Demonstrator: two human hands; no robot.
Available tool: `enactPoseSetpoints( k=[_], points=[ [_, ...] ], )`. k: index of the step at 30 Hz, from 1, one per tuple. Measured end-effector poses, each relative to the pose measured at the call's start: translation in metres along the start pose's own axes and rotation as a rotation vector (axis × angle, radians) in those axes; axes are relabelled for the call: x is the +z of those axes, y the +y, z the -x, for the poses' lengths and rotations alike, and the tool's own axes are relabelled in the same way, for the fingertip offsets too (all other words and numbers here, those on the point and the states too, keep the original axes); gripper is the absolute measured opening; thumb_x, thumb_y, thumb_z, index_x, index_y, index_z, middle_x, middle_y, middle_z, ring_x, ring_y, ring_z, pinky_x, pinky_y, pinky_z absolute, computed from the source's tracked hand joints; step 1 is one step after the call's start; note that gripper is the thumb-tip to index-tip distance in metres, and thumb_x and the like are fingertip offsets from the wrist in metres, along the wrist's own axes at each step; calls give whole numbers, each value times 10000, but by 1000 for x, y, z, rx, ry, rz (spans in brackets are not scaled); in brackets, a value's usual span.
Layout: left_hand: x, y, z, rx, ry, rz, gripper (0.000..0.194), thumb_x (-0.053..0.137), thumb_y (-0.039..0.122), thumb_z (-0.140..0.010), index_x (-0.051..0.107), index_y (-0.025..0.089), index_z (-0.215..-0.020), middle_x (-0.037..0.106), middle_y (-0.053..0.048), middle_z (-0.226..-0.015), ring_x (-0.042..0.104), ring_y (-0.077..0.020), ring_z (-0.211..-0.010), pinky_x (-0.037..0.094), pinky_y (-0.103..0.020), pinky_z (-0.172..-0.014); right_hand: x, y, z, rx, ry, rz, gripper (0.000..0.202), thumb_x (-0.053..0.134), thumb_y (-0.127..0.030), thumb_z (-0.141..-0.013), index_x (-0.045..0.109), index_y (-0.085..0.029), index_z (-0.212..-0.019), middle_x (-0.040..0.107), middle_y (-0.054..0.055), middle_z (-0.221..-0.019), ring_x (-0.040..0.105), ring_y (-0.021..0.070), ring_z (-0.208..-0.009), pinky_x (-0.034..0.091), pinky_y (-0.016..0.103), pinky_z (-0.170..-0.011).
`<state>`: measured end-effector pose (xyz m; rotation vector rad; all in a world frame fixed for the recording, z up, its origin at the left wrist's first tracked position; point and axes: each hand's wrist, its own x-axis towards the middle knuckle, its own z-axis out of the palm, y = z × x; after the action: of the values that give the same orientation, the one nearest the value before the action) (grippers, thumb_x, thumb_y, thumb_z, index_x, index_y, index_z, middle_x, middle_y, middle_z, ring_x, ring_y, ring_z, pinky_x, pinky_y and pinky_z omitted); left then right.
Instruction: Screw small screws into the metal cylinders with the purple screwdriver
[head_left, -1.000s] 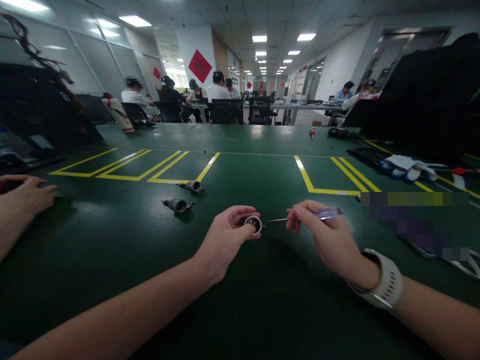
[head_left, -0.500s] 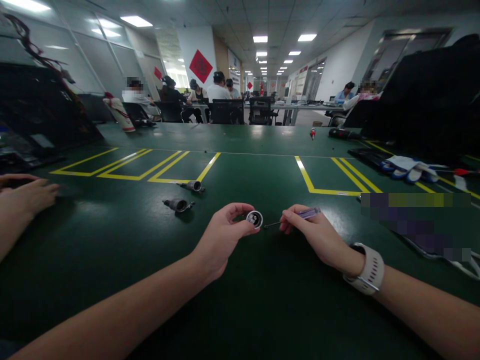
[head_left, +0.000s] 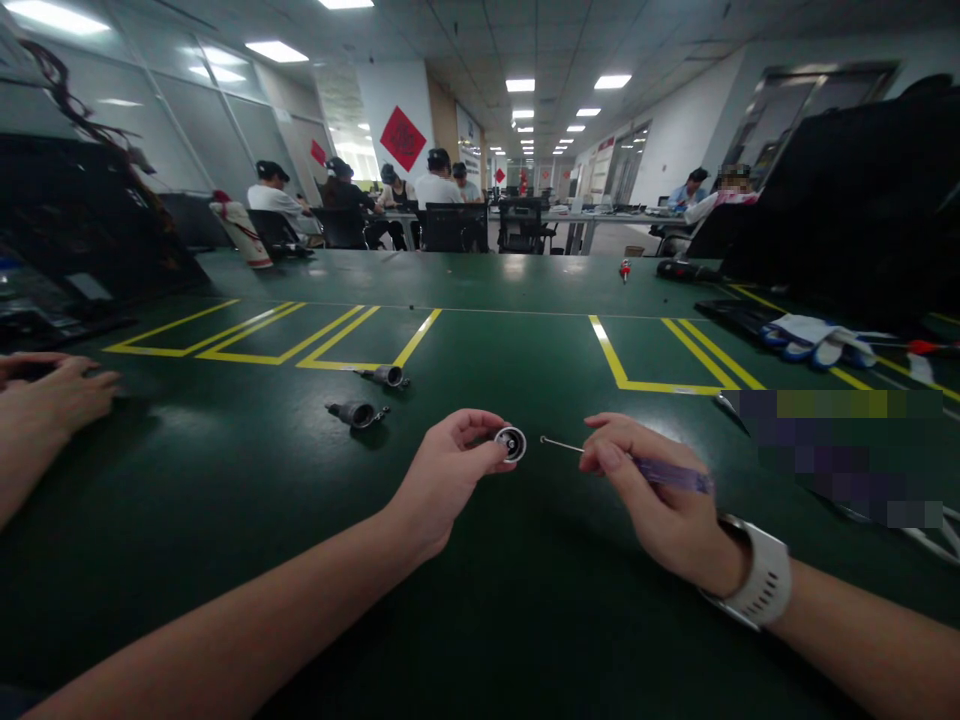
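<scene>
Between the thumb and fingers of my left hand (head_left: pixel 450 475) is a small round metal part (head_left: pixel 511 444), its hollow open end turned toward me with fittings visible inside. My right hand (head_left: pixel 652 495) grips a screwdriver (head_left: pixel 675 476) by its translucent purple handle. The thin shaft points left, and its tip stands a short way right of the round part, not touching it; something tiny seems to sit on the tip. Beyond my left hand, two dark metal cup-shaped parts with thin stems, a nearer one (head_left: pixel 358 414) and a farther one (head_left: pixel 390 377), lie on the green table (head_left: pixel 480 610).
Another person's hand (head_left: pixel 64 395) rests at the left edge. Yellow tape lines (head_left: pixel 660 386) mark the tabletop. White-and-blue gloves (head_left: pixel 817 338), a dark power tool (head_left: pixel 686 271) and a small red item (head_left: pixel 625 271) lie to the right. A pale bottle (head_left: pixel 244 232) stands back left.
My right hand has moved right and slightly down, drawing the screwdriver tip away from the round part. The handle now slants down to the right. My left hand stays nearly still.
</scene>
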<state>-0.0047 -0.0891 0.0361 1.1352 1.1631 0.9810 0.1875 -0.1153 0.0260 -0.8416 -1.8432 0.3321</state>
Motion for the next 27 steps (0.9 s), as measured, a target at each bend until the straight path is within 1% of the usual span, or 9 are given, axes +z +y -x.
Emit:
enactPoseSetpoints(
  k=[3,5,7,11,20,24,27],
  points=[
    [0,0,2,14,-35,-33,231,636,153,-723,587,134,-948,674,-61,-943,641,-158,-837,521,-311,-786,-2,-11,0,-86,-58,-27,146,465,-132,-854,598,-178,-814,624,22,-733,595,158,-751,476,360,-794],
    [1,0,4,29,-45,-50,228,639,156,-716,594,130,-939,676,-60,-925,641,-156,-822,519,-308,-776,0,-15,1,-107,-112,-23,124,485,-127,-845,601,-172,-851,640,37,-778,603,166,-785,489,342,-760],
    [2,0,5,40,-49,-66,232,642,159,-709,600,134,-935,679,-55,-914,642,-158,-822,520,-308,-769,2,-16,0,-114,-140,-19,121,490,-127,-845,601,-164,-878,643,46,-795,605,165,-783,496,332,-733],
    [4,0,8,63,-59,-90,228,638,150,-697,606,145,-923,692,-38,-861,648,-151,-790,520,-297,-748,5,-15,0,-97,-160,-9,120,485,-135,-849,597,-159,-884,638,51,-788,601,161,-765,498,322,-694],
    [8,2,11,119,-49,-141,166,597,141,-708,617,129,-873,695,-29,-766,654,-140,-688,524,-259,-652,6,-16,0,-89,-200,-18,113,480,-130,-848,584,-159,-882,624,48,-788,585,156,-762,486,319,-693],
    [7,-2,9,153,-52,-168,168,595,151,-711,629,134,-875,695,-25,-751,648,-135,-674,516,-243,-617,6,-17,1,-116,-201,-14,110,491,-120,-839,580,-159,-891,624,46,-797,585,157,-774,485,326,-716],
    [6,-4,9,166,-54,-162,171,598,152,-707,636,134,-873,697,-29,-763,648,-138,-686,521,-249,-626,6,-18,2,-164,-198,11,116,508,-105,-823,577,-158,-899,627,51,-818,592,161,-790,486,336,-748]
  ],
)
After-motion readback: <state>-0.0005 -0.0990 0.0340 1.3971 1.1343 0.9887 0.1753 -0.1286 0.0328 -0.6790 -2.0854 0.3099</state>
